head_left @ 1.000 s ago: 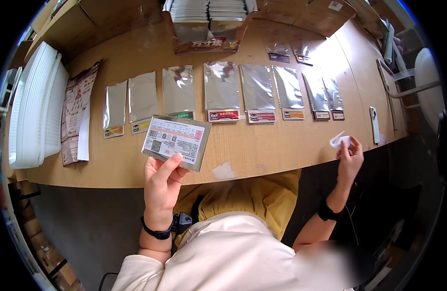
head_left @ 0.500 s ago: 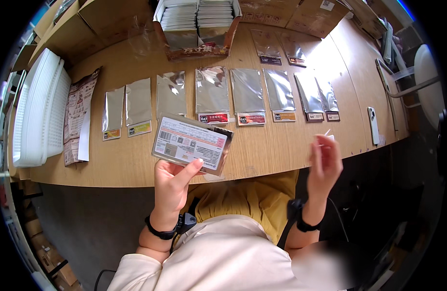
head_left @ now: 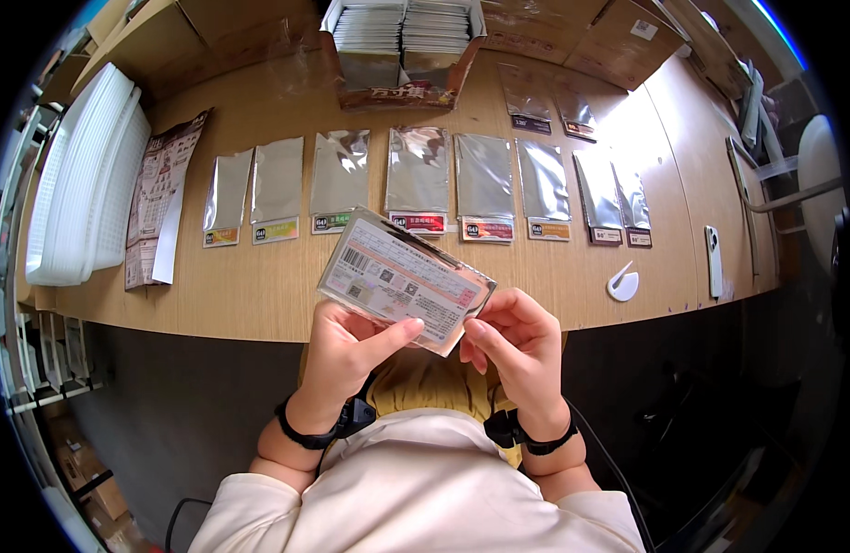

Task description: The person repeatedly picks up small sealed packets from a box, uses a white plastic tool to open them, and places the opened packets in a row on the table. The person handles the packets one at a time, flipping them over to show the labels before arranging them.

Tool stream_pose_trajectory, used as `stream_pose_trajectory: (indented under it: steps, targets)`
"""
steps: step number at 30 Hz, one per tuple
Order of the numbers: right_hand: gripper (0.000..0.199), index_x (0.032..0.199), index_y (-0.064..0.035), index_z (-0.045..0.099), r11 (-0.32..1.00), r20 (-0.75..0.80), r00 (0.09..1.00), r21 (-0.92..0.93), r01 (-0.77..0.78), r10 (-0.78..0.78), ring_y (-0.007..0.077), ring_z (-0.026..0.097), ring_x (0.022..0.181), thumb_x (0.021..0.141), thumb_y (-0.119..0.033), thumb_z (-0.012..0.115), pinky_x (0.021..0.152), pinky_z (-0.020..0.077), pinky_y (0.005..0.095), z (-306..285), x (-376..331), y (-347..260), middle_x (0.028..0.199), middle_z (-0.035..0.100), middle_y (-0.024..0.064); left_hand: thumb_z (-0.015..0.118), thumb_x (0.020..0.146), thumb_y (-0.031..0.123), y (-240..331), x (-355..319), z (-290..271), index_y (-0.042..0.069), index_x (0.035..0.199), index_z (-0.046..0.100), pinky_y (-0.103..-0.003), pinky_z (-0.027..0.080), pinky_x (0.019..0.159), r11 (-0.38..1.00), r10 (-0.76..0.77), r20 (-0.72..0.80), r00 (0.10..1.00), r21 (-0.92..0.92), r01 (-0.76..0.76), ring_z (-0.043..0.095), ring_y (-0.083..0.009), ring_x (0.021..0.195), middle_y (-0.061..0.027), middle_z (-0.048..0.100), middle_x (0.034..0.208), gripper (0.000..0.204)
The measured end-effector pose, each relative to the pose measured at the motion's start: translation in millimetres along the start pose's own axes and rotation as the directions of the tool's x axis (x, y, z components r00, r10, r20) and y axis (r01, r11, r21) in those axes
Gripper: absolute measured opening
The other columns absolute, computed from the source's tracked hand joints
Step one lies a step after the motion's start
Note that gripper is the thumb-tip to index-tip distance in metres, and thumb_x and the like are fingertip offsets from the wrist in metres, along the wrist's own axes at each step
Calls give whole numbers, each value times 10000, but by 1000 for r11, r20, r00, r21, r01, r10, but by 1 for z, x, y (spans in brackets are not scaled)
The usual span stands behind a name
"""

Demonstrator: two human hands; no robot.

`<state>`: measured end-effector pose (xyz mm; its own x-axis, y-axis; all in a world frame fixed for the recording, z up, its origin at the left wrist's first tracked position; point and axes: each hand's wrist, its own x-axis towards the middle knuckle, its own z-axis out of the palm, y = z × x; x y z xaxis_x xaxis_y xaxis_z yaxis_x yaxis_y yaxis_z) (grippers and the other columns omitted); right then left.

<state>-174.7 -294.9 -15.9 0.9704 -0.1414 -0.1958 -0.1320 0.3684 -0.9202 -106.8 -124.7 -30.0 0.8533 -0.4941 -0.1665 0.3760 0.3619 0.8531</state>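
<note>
A flat foil packet (head_left: 402,281) with a white printed label is tilted above the table's near edge. My left hand (head_left: 347,346) grips its lower left edge, thumb lying across the label. At the packet's right corner my right hand (head_left: 522,350) pinches the edge between thumb and curled fingers. Beyond the packet, several flat silvery sleeves with coloured label strips lie in a row, among them one with a red strip (head_left: 417,170) and one with an orange-red strip (head_left: 483,175). A small white disc-shaped opener with a pointed tip (head_left: 623,285) rests to the right.
An open carton (head_left: 402,92) packed with upright packets stands at the back. White plastic baskets (head_left: 79,184) are stacked at the left, beside a printed brown sheet (head_left: 162,207). Two more sleeves lie farther back. A white phone (head_left: 714,261) lies near the right front edge.
My right hand has put the white opener down on the table and moved left to the packet's corner. The packet has turned, its right end now lower.
</note>
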Motion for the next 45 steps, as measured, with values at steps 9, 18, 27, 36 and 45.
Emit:
stream_pose_trajectory:
  steps: [9, 18, 27, 36, 45]
  targets:
    - [181, 1023, 39, 560, 992, 123, 991, -120, -38, 53, 97, 606, 809, 842, 33, 552, 646, 471, 188, 6, -13, 5, 905, 634, 80, 623, 794, -7, 4, 9, 6, -18, 1214, 423, -217, 471, 702, 999, 41, -81, 996, -32, -44, 582, -82, 805, -58, 615, 845, 466]
    - [268, 978, 41, 582, 910, 345, 938, -390, 139, 5, 172, 613, 887, 725, 105, 648, 770, 496, 272, 1, -14, 23, 946, 635, 121, 619, 771, -7, 33, 26, -8, 44, 1195, 553, -156, 387, 591, 964, -49, 262, 964, 264, -23, 463, -22, 661, 44, 510, 732, 432]
    - [282, 1102, 32, 458, 997, 70, 997, 75, -20, 15, 171, 617, 752, 840, -1, 559, 591, 486, 243, -12, -10, -3, 909, 621, 136, 603, 790, 42, 46, 30, -16, 57, 1185, 564, -169, 389, 588, 884, -148, 366, 919, 466, -44, 468, -31, 656, 19, 561, 751, 398]
    - [148, 1044, 47, 442, 991, -25, 996, 100, 85, -83, 202, 637, 721, 914, -25, 443, 586, 526, 266, -10, -8, -3, 926, 616, 168, 700, 775, 138, 21, 24, -19, -24, 1140, 474, -246, 527, 684, 989, 145, -23, 989, 8, -145, 626, -126, 788, -104, 647, 874, 459]
    - [205, 1110, 55, 394, 990, 4, 996, 115, 85, -86, 231, 644, 785, 917, -10, 421, 655, 542, 282, -10, -7, -5, 962, 607, 186, 669, 743, -20, 13, 14, -16, 1, 1019, 546, -235, 537, 628, 996, 90, -114, 989, 18, -88, 622, -95, 719, -69, 651, 806, 303]
